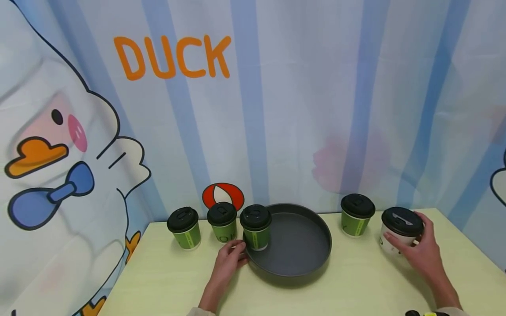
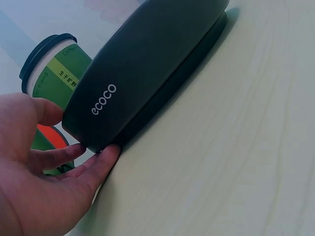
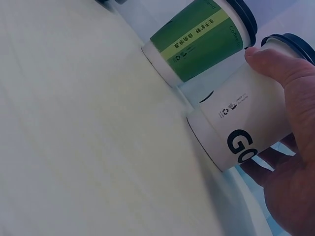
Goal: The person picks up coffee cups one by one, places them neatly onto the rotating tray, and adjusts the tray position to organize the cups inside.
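My left hand (image 1: 229,259) grips the left edge of a round dark grey pan (image 1: 294,243), thumb at its rim and fingertips at its bottom edge. The pan's outer wall (image 2: 142,73) carries the word "ecoco" in the left wrist view. A green paper cup with a black lid (image 1: 257,230) stands inside the pan by that edge. On the right, my right hand (image 1: 424,250) holds a white paper cup (image 1: 391,239) with a black lid, thumb on its near side. In the right wrist view this cup (image 3: 246,113) leans over the pale table in my fingers.
Two more lidded green cups, one at far left (image 1: 187,235) and one beside the pan (image 1: 224,226), stand on the pale yellow table (image 1: 158,281). Another green cup (image 1: 356,219) is just left of the white one. A duck-printed curtain (image 1: 300,87) hangs behind.
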The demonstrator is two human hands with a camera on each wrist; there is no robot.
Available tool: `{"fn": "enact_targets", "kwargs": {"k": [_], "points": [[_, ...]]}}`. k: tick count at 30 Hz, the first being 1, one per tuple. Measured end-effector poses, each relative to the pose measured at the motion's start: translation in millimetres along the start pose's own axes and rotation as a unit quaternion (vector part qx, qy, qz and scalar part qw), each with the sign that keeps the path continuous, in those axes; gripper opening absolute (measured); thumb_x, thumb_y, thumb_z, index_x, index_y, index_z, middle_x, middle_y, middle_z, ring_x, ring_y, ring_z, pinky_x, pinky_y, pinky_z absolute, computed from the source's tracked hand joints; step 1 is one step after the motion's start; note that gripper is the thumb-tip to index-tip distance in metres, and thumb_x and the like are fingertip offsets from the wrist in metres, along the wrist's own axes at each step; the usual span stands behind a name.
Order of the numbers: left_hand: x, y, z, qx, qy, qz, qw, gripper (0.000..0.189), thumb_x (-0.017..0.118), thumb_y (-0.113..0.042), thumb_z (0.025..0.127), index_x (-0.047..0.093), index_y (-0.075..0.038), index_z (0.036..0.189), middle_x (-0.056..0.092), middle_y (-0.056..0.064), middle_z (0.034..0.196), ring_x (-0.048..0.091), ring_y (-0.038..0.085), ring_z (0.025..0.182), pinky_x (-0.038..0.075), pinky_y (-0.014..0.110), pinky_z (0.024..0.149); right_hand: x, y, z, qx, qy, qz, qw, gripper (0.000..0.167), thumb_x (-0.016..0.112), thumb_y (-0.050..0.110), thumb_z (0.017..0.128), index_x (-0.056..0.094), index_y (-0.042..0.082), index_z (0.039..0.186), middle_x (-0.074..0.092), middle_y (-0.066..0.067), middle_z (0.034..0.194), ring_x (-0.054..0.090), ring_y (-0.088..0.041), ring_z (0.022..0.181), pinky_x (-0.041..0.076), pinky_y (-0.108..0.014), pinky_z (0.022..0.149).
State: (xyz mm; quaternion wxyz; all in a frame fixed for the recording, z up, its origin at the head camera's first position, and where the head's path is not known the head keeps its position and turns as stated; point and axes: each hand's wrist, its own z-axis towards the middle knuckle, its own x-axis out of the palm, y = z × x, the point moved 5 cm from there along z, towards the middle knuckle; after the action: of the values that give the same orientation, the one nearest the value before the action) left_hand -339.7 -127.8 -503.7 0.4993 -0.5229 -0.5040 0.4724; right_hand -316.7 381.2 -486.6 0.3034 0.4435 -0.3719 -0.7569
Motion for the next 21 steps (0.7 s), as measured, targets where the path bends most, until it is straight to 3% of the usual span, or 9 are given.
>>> {"fn": "enact_targets", "kwargs": {"k": [7,13,15,18,21], "points": [[-0.4,1.5,0.8,-0.002,-0.001,0.008,1.0000,0.050,0.053,-0.024,0.108,0.047,0.013,0.142,0.061,0.024,0.126,0.068,0.023,0.105,0.060,0.039,0.091,-1.3,6.0,-0.2,0.005,-0.005,-0.007,1.0000,0.101,0.078,0.032,0.094,0.008,0.005,0.163,0.040,-0.034,0.148,0.052,-0.053,0.119,0.040,-0.009,0.065],[-1.4,5.0,4.8,-0.007,-0.002,0.010,0.9999,0.050,0.053,-0.023,0.108,0.047,0.013,0.142,0.061,0.025,0.128,0.068,0.026,0.107,0.059,0.042,0.093,-9.6,24.5,2.4,-0.007,-0.015,0.010,0.9998,0.100,0.077,0.028,0.096,0.006,0.008,0.164,0.039,-0.033,0.150,0.049,-0.058,0.124,0.043,-0.006,0.066],[-1.4,5.5,5.8,-0.008,-0.004,0.011,0.9999,0.050,0.054,-0.023,0.108,0.047,0.013,0.142,0.061,0.025,0.127,0.068,0.027,0.108,0.060,0.042,0.093,-13.0,33.3,3.2,-0.014,-0.020,0.013,0.9996,0.099,0.077,0.026,0.096,0.007,0.011,0.164,0.038,-0.031,0.150,0.052,-0.051,0.124,0.045,-0.006,0.067],[-1.4,5.4,5.9,-0.007,-0.005,0.009,0.9999,0.050,0.054,-0.023,0.108,0.047,0.013,0.142,0.062,0.027,0.126,0.069,0.029,0.108,0.060,0.042,0.092,-17.6,47.7,3.5,-0.028,-0.029,0.015,0.9991,0.097,0.077,0.024,0.096,0.009,0.015,0.165,0.038,-0.029,0.150,0.057,-0.021,0.119,0.046,-0.005,0.070],[-1.4,4.4,4.1,-0.006,-0.005,0.008,0.9999,0.050,0.054,-0.023,0.108,0.047,0.013,0.142,0.062,0.028,0.126,0.069,0.029,0.108,0.060,0.041,0.092,-20.5,63.5,2.2,-0.051,-0.040,0.024,0.9976,0.096,0.079,0.019,0.094,0.013,0.019,0.165,0.039,-0.025,0.148,0.049,0.002,0.111,0.046,-0.004,0.074]]}}
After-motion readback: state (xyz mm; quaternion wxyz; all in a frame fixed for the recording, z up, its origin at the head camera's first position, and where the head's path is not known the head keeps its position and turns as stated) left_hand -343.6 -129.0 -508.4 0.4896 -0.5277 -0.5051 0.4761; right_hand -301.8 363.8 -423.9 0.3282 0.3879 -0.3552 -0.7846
